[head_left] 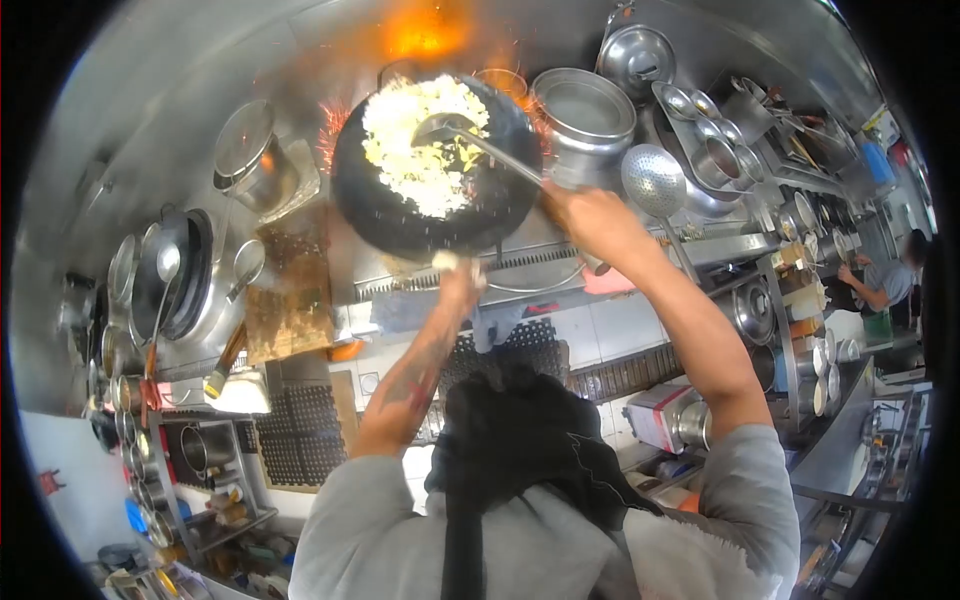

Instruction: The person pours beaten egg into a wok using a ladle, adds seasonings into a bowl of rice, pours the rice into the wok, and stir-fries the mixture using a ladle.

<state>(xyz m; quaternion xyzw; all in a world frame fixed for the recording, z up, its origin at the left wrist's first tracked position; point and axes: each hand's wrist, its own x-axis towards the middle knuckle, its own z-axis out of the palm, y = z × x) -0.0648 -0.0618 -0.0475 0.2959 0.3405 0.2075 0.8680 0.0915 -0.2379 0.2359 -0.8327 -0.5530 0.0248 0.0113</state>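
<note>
A black wok (385, 220) sits on the burner, tilted somewhat, with rice-like white food mixed with yellow bits (420, 95) in it. My left hand (461, 284) is closed at the wok's near edge, with a pale cloth (446, 260) at the fingers; the exact grip is hidden. In my right hand (598, 222), fingers wrapped round it, is the long handle of a wok ladle (500, 158). The ladle's bowl lies among the food near the middle of the wok.
Flames (425, 30) rise behind the wok. A large metal pot (585, 125) and a perforated skimmer (654, 182) are to the right, beside a tray of metal containers (715, 160). Leftward are a wooden board (290, 300) and stacked woks (200, 270). Another person (885, 280) stands far right.
</note>
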